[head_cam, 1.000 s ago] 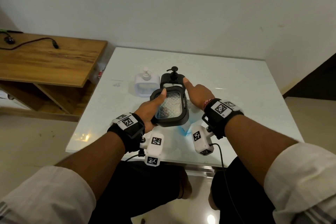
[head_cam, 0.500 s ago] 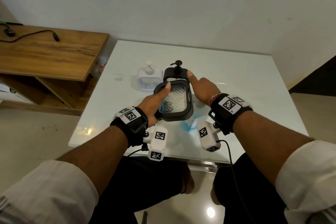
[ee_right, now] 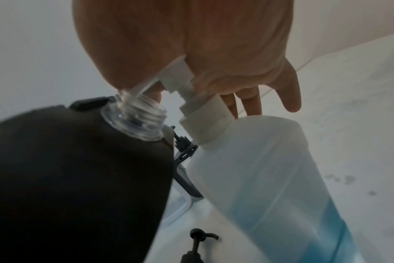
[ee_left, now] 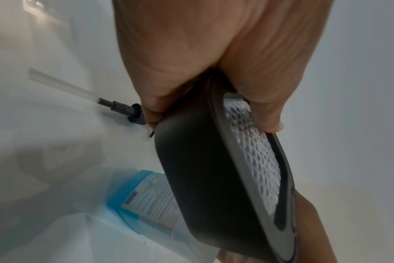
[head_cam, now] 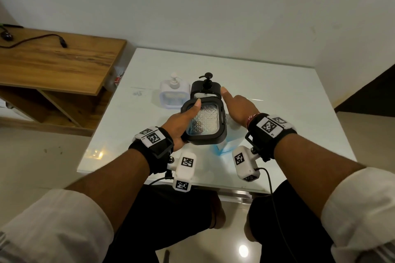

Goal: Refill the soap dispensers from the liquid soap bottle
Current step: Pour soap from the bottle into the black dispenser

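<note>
My left hand (head_cam: 181, 118) grips a black soap dispenser (head_cam: 205, 123) with a clear textured panel and holds it tilted above the table. Its pump is off and its clear threaded neck (ee_right: 137, 121) is open. My right hand (head_cam: 238, 107) rests palm down on the white pump head (ee_right: 175, 73) of the liquid soap bottle (ee_right: 270, 178), fingers straight. The spout points into the open neck. The bottle, partly full of blue soap (head_cam: 223, 146), stands just right of the held dispenser. A loose black pump with its tube (ee_left: 124, 108) lies on the table.
A second black dispenser (head_cam: 206, 87) and a white dispenser (head_cam: 174, 94) stand side by side behind my hands on the white glass table (head_cam: 277, 96). A wooden shelf unit (head_cam: 53, 57) with a cable sits to the left. A wall runs close behind.
Both hands keep their hold and place at the dispenser and the bottle. Only the head view has shifted slightly.
</note>
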The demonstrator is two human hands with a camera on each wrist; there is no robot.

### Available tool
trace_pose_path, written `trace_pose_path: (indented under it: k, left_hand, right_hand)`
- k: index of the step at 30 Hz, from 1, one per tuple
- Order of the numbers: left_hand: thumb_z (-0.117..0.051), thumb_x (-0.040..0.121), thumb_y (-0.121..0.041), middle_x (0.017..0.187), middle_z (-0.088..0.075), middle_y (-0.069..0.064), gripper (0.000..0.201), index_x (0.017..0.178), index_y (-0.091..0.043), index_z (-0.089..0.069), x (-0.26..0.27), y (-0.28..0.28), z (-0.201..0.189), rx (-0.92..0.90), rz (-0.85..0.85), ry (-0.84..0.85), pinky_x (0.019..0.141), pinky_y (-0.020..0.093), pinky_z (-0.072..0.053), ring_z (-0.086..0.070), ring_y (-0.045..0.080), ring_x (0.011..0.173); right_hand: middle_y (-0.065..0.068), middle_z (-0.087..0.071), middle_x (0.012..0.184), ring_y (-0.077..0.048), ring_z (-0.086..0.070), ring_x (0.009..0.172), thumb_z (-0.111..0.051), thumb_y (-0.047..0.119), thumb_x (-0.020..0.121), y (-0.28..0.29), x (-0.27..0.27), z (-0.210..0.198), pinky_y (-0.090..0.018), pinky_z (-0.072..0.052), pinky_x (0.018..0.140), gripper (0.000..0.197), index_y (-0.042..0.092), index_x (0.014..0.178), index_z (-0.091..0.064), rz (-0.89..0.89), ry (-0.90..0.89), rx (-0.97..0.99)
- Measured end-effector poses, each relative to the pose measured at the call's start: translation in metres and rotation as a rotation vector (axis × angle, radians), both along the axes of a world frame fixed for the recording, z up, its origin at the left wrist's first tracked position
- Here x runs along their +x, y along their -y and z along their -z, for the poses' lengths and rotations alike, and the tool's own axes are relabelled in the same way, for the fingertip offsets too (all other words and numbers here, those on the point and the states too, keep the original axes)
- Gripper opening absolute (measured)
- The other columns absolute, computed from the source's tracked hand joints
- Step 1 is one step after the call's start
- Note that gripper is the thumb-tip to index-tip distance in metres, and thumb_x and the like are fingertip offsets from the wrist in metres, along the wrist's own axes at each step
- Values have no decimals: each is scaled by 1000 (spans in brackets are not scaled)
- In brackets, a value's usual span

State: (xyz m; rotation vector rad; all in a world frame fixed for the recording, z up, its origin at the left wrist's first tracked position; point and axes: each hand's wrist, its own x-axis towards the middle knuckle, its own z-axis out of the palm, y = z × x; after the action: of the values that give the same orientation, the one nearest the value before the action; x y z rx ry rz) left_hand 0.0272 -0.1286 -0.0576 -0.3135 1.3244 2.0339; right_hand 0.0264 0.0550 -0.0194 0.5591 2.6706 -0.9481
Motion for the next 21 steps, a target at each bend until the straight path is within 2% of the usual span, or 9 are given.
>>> trace_pose_path:
  k: [2,4,6,8,10,12,15,18,21]
  left_hand:
    - [-73,77,-48,129,-71,12,72,138,-12,-62,1,1,0,-2,-2,0,107,49,-50,-67,30,121]
    - [-74,76,-49,128,-72,11,72,137,-12,-63,2,0,1,-7,4,-4,108,49,-50,-68,30,120]
    - [-74,76,-50,126,-72,11,72,135,-12,-64,3,0,0,-9,8,-2,107,50,-50,-68,30,119]
    - [-75,75,-50,126,-72,11,72,135,-13,-64,2,0,1,-5,4,1,108,50,-50,-69,30,118]
    - [-76,75,-50,127,-72,11,72,136,-13,-63,0,0,2,-7,-2,-1,109,51,-49,-68,30,119]
    - [-76,76,-49,128,-72,12,72,136,-12,-63,-1,1,3,-10,2,-2,109,52,-49,-68,31,120]
    - [-75,76,-50,126,-72,12,71,135,-12,-64,-1,2,4,-15,13,-6,108,51,-50,-68,31,119]
    - [-77,72,-52,125,-73,11,76,135,-13,-64,0,0,4,-33,12,-7,106,51,-51,-69,30,117]
    - [-77,71,-53,124,-74,10,75,134,-14,-65,2,0,2,-40,13,-3,104,50,-53,-70,30,116]
  right_hand:
    - [-16,-57,107,-27,-51,95,-16,67,96,0,1,-1,-32,-32,83,78,4,108,-60,5,2,0]
    - [-12,-53,98,-26,-49,90,-15,66,97,-1,2,-3,-33,-32,83,71,9,91,-57,11,-14,-34]
    - [-7,-53,81,-23,-48,76,-14,64,98,2,4,-8,-33,-31,80,67,15,68,-48,31,-48,-92]
    - [-3,-48,67,-19,-44,65,-15,61,99,5,6,-14,-32,-31,77,66,16,59,-42,34,-80,-142]
    - [-7,-54,75,-22,-49,76,-14,61,99,7,7,-14,-32,-31,80,71,11,70,-55,16,-52,-144]
    - [-14,-61,95,-24,-52,88,-15,64,98,10,7,-12,-31,-30,83,75,7,89,-63,2,-4,-99]
    - [-18,-61,117,-27,-54,99,-16,65,98,8,7,-11,-32,-32,85,77,5,106,-64,8,28,-45]
    - [-17,-53,137,-28,-51,120,-18,67,96,2,9,-13,-37,-34,103,82,2,128,-57,99,14,-232]
    - [-17,-53,135,-30,-52,120,-17,68,95,3,13,-18,-42,-33,109,84,1,129,-55,118,14,-310]
